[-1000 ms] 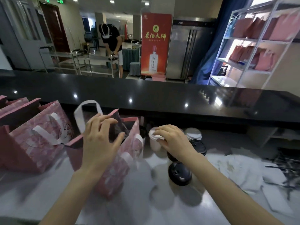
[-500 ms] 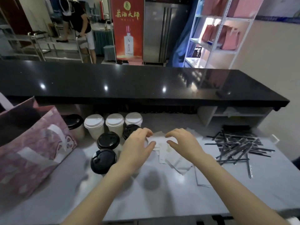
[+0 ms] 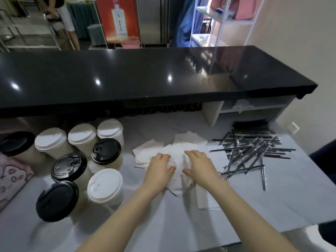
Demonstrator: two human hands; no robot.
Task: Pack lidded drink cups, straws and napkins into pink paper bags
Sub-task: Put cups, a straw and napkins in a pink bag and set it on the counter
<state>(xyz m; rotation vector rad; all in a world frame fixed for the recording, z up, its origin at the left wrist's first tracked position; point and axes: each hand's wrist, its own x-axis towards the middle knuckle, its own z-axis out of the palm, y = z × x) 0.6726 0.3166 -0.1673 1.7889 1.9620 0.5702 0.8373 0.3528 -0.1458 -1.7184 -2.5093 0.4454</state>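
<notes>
A loose pile of white napkins (image 3: 179, 157) lies mid-counter. My left hand (image 3: 160, 169) and my right hand (image 3: 201, 167) both rest on it side by side, fingers spread over the paper and thumbs pointing toward each other. Left of my hands stand several lidded paper cups, some with white lids (image 3: 105, 184) and some with black lids (image 3: 69, 167). Only a corner of a pink paper bag (image 3: 11, 177) shows at the left edge. A heap of wrapped black straws (image 3: 251, 151) lies to the right of the napkins.
A raised glossy black counter ledge (image 3: 145, 75) runs across the back above the white work surface (image 3: 181, 224). A small open shelf (image 3: 251, 108) sits under its right end. Beyond it a person stands by metal carts, and a shelf rack holds more pink bags.
My left hand left the pink bag and my right hand left the cup. Both moved right onto the napkin pile. The view swung right and down.
</notes>
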